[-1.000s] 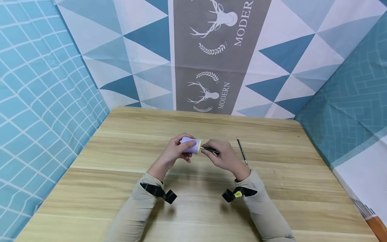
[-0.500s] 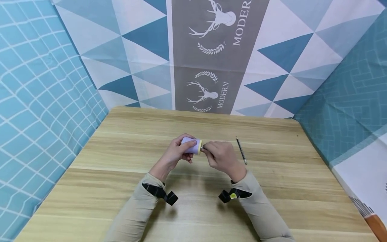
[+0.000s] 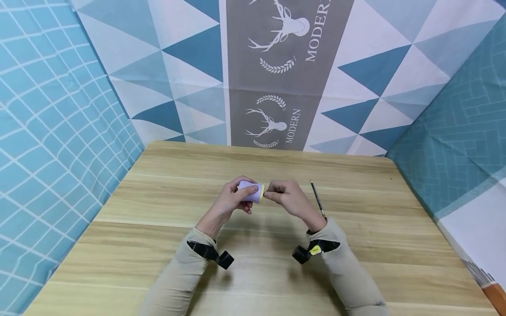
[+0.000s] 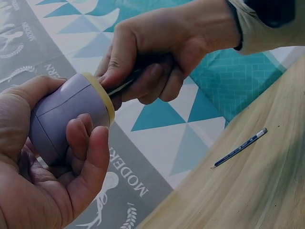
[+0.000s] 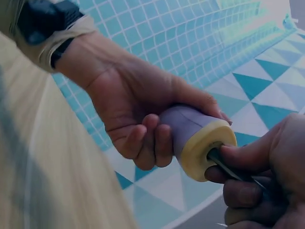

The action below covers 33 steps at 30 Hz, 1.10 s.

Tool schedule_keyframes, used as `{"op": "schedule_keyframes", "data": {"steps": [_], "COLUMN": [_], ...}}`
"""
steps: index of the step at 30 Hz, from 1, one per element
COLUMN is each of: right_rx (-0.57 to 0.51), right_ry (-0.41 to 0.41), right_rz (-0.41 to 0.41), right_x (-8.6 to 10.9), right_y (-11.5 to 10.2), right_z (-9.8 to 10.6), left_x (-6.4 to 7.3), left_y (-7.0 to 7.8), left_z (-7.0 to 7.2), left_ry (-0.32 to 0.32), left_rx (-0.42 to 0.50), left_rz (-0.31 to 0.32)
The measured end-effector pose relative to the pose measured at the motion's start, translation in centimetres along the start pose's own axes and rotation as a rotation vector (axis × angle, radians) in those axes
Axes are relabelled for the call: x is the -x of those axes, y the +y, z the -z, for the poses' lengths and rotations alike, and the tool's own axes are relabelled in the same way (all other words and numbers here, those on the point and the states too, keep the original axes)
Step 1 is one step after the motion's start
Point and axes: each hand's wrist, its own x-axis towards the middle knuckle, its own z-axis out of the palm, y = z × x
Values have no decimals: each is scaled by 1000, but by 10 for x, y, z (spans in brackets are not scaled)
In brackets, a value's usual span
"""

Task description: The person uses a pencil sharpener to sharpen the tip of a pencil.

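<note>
Left hand (image 3: 231, 198) grips a small purple sharpener (image 3: 250, 192) with a yellow end (image 5: 206, 149), fingers and thumb curled round its body, held above the table (image 3: 166, 245) near its middle. Right hand (image 3: 285, 197) sits at 3 o'clock of the sharpener, touching it, fingers curled round a dark pencil (image 5: 228, 169) whose tip is pushed into the hole in the yellow end; most of the pencil is hidden inside the fist. Both hands are off the wood, about level with each other. A second pencil (image 3: 317, 199) lies loose on the table at 3 o'clock of the right hand, just beside the wrist, pointing roughly 12 to 6; in the left wrist view it looks blue with a pale end (image 4: 240, 147). Beige sleeves (image 3: 178, 276) with black straps on both wrists, a yellow tag (image 3: 315, 250) on the right strap. Patterned cloth backdrop (image 3: 178, 66) at 12 o'clock, grey band with deer heads and the word "MODERN" (image 3: 293, 125), cut off higher up. Blue grid cloth at 9 o'clock, teal at 3.
</note>
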Motion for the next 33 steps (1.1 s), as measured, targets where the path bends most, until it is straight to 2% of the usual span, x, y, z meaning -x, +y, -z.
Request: {"op": "schedule_keyframes", "data": {"steps": [4,7,13,15,18,21,24,27,31,33], "right_rx": [-226,-349,-574,-622,-596,-474,-257,57,556,811], "right_ry": [-105,-191,-448,-501,-465,-333,-186,-84,52,143], "right_rz": [-186,-311,-525,-568,-542,-411,-172,189,726,924], "right_x": [-7,-13,-24,-24,-21,-14,-5,2,1,-2], "right_y": [0,2,8,10,10,9,11,15,24,27], "right_z": [7,13,26,28,27,21,15,12,12,13], "left_x": [-1,-2,-2,-2,-3,-3,-3,-3,-3,-3], "left_y": [-2,-4,-6,-6,-5,-5,-5,-5,-4,-4], "left_z": [-2,-2,-2,-2,-3,-3,-2,-2,-2,-3], "left_ry": [11,8,3,1,1,12,19,17,14,23], "left_rx": [1,-2,-44,-57,-56,-35,-18,1,18,31], "left_rz": [-11,-16,-36,-35,-29,-23,-17,-9,6,14]}}
